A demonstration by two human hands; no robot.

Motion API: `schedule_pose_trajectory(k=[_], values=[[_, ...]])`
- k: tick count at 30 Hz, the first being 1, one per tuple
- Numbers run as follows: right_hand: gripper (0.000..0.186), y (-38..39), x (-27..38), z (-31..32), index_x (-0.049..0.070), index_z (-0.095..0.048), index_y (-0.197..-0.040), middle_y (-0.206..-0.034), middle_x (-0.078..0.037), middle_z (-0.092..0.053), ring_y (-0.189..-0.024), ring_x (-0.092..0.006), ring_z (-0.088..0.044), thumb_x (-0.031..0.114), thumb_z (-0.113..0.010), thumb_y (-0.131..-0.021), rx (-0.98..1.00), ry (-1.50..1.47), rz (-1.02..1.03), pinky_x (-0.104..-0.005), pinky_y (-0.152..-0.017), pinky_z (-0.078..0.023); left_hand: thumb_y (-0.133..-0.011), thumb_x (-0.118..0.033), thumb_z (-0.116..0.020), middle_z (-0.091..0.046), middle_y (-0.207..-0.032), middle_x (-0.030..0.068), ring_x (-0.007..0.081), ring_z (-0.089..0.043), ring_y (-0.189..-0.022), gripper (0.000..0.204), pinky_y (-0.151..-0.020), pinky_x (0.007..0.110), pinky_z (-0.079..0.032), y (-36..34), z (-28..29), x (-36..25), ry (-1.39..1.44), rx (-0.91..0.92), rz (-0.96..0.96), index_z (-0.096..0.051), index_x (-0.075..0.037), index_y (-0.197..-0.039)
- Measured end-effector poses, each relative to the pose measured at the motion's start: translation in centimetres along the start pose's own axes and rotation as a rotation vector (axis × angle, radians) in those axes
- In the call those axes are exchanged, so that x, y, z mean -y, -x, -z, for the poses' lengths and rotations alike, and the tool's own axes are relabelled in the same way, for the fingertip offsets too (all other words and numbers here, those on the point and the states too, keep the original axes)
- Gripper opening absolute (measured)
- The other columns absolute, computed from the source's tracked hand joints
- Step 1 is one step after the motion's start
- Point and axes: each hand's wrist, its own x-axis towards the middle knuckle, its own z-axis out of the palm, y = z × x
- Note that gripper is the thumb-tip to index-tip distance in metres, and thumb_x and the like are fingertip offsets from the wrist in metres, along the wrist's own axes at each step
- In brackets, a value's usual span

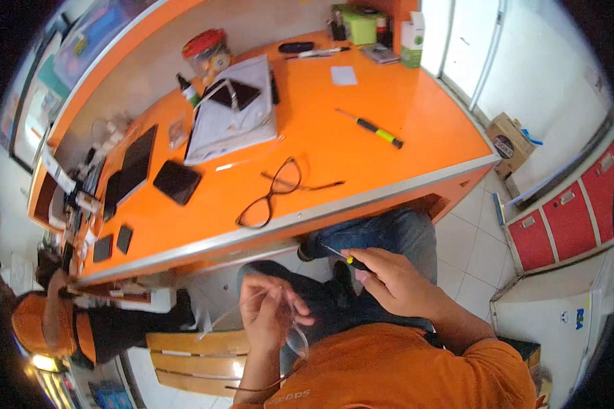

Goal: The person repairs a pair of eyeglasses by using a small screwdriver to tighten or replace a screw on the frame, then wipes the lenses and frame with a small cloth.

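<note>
My left hand holds a clear-framed pair of glasses over my lap, below the edge of the orange counter. My right hand grips a small black and yellow screwdriver, its tip pointing left toward the glasses. A second, dark-framed pair of glasses lies open on the counter near its front edge. Another screwdriver with a green and black handle lies further back on the counter.
On the counter lie a stack of papers, several dark phones and tablets, a red-lidded jar and green boxes. Another person in orange sits at the left. Red cabinets and a cardboard box stand at the right.
</note>
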Motion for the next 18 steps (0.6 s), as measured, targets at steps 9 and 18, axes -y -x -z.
schedule_pose_trajectory(k=[9,18], values=[[0.031,-0.3,4.8,-0.2,0.006,-0.065,-0.115,-0.084,-0.015,-0.067,-0.071,-0.0324,-0.065,0.013,-0.066,-0.086,0.136,0.079,0.194,-0.0382,-0.061,-0.050,-0.094,-0.002,-0.048,-0.059,-0.078,0.0207,0.0214,-0.053,-0.039,0.012,-0.033,0.028,-0.046,2.0,1.1,-2.2,0.104,0.090,-0.059,-0.040,-0.001,-0.104],[0.026,-3.0,6.8,-2.1,0.005,-0.069,-0.103,-0.064,-0.011,-0.061,-0.054,-0.0294,-0.060,0.013,-0.066,-0.079,0.174,0.175,0.247,-0.0388,-0.051,-0.046,-0.096,-0.002,-0.050,-0.064,-0.083,0.0180,0.0161,-0.057,-0.045,0.011,-0.037,0.026,-0.047,3.0,2.3,-3.0,0.060,0.069,-0.071,-0.043,0.000,-0.105]])
